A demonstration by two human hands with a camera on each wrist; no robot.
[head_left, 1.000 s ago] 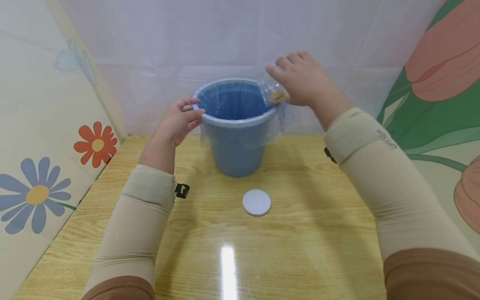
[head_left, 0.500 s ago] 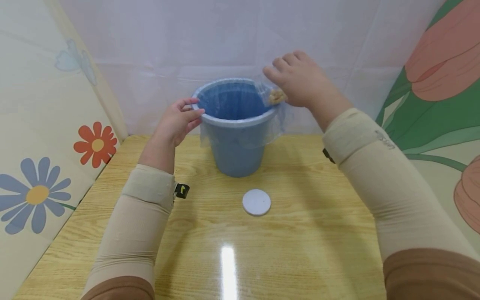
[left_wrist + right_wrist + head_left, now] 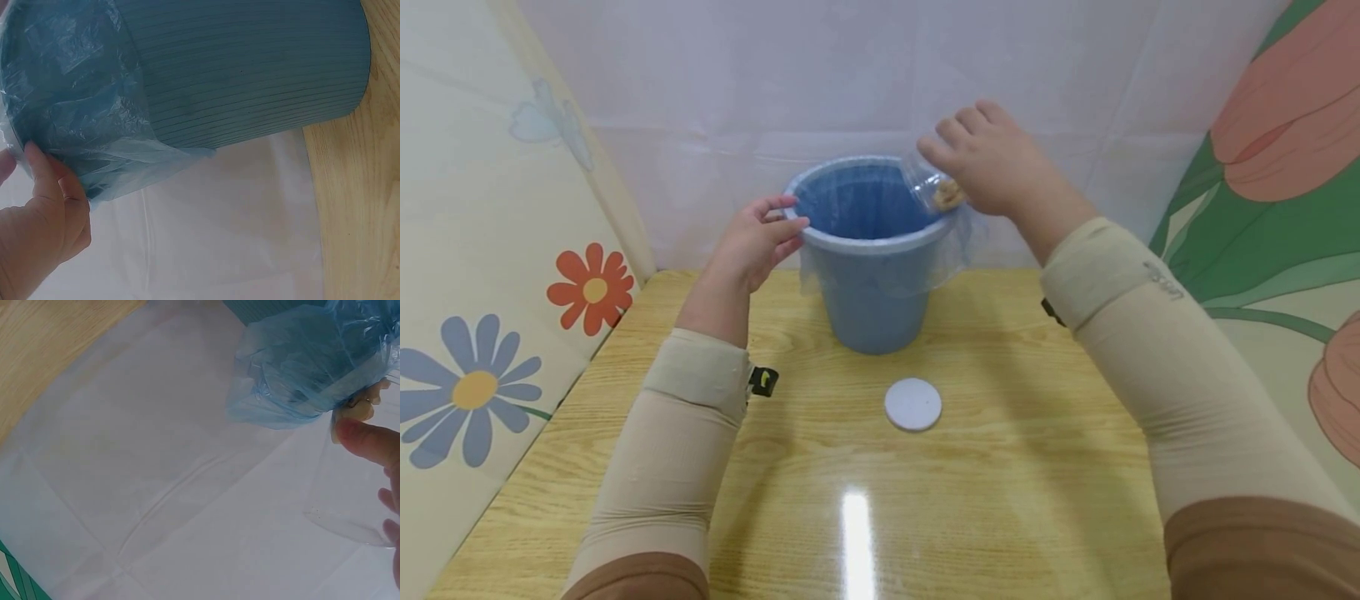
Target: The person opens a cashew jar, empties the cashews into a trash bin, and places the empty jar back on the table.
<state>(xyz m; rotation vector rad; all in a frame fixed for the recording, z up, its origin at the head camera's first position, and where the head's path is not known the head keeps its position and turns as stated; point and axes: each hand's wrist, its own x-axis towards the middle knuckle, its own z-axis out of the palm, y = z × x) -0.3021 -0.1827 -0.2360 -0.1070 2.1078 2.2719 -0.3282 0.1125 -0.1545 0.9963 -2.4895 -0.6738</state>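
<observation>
A blue trash can (image 3: pixel 874 312) stands on the table, lined with a thin bluish see-through bag (image 3: pixel 294 375) folded over its rim. My left hand (image 3: pixel 754 242) pinches the rim on the left side, thumb and fingers on either side of it. On the right, my right hand (image 3: pixel 992 162) grips a clear plastic jar (image 3: pixel 337 494), thumb and fingers curled round its wall. The jar is tipped, its mouth over the can's right rim. Light brown lumpy pieces (image 3: pixel 949 195) lie inside near the mouth.
A round white lid (image 3: pixel 913 405) lies flat on the wood-grain table (image 3: pixel 1000 467) in front of the can. Behind the can hangs a white sheet (image 3: pixel 737 75). Flower-printed panels (image 3: pixel 475 242) flank both sides.
My right hand has shifted slightly left with the jar, bringing it further over the can's opening. The left hand, the can and the lid stay in place.
</observation>
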